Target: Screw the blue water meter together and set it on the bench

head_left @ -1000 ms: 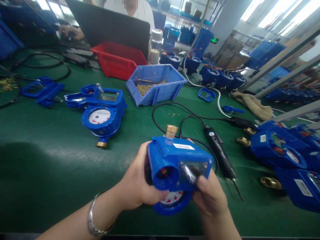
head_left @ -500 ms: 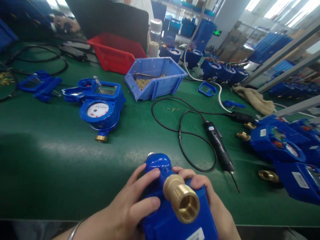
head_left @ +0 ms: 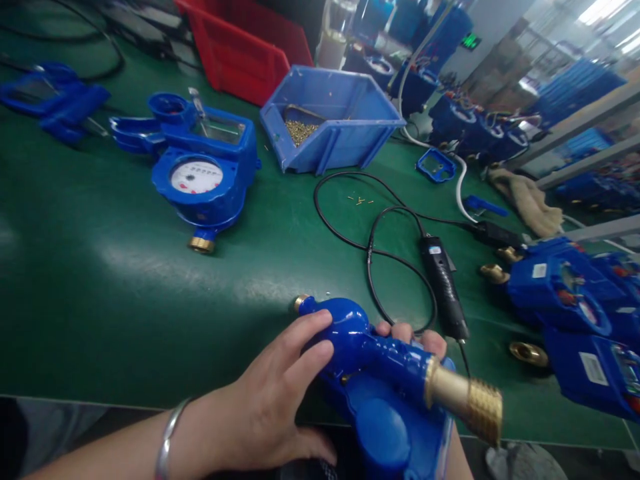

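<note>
Near the front edge, a blue water meter (head_left: pixel 345 333) is held tilted with its underside up. One end has a long brass fitting (head_left: pixel 453 397), the other a short brass thread (head_left: pixel 300 303). My left hand (head_left: pixel 260 387) curls around its left side, fingertips on the rounded body and thumb low. Behind the meter, my right hand (head_left: pixel 405 331) grips the far side; mostly its fingertips show. To the right of it lies a black electric screwdriver (head_left: pixel 444 287). Another blue water meter (head_left: pixel 205 167) with a white dial rests further back, lid raised.
A blue bin (head_left: pixel 345 143) of small brass screws stands beside a red bin (head_left: pixel 240 63). Loose screws (head_left: pixel 360 200) lie inside the looped black cable (head_left: pixel 345 240). Several blue meters (head_left: pixel 555 280) crowd the right side, near a cloth (head_left: pixel 527 200). Blue cover parts (head_left: pixel 55 100) are at left.
The held meter has turned, so its long brass fitting now points right rather than toward me. My left thumb has moved lower, and the view has shifted downward.
</note>
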Tool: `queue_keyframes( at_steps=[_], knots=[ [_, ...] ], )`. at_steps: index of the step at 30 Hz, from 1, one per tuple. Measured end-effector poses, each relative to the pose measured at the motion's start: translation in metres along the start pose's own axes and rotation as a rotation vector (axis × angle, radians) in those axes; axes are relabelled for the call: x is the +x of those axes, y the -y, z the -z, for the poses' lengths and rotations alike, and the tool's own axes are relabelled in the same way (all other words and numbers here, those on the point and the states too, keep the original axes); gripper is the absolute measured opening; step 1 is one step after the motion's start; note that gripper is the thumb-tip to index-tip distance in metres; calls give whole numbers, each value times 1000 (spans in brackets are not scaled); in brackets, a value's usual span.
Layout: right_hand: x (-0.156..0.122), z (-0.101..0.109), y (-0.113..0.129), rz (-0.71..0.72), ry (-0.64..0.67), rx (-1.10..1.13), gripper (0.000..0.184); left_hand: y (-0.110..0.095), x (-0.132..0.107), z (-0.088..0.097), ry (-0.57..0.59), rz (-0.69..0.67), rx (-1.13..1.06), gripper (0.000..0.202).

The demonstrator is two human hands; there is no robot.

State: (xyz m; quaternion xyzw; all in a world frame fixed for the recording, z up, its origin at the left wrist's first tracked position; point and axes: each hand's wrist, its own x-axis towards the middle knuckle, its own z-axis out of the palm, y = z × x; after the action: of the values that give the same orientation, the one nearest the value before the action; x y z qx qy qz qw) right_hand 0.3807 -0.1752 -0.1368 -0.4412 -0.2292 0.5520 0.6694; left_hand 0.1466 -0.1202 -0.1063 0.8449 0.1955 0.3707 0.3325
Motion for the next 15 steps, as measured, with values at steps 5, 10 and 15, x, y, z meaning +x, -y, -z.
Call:
queue_keyframes(
  at_steps=[5, 10, 15],
  knots=[
    [-18, -2, -7, 150, 56, 4, 39, 0, 0, -1, -2, -47, 23, 98],
    [-24, -13, -11, 245, 71, 43, 22, 0, 0, -2, -8, -93, 36, 94],
    [-22, -1, -5, 147, 8, -79, 28, 0, -1, -6, -23, -89, 21, 92]
  ],
)
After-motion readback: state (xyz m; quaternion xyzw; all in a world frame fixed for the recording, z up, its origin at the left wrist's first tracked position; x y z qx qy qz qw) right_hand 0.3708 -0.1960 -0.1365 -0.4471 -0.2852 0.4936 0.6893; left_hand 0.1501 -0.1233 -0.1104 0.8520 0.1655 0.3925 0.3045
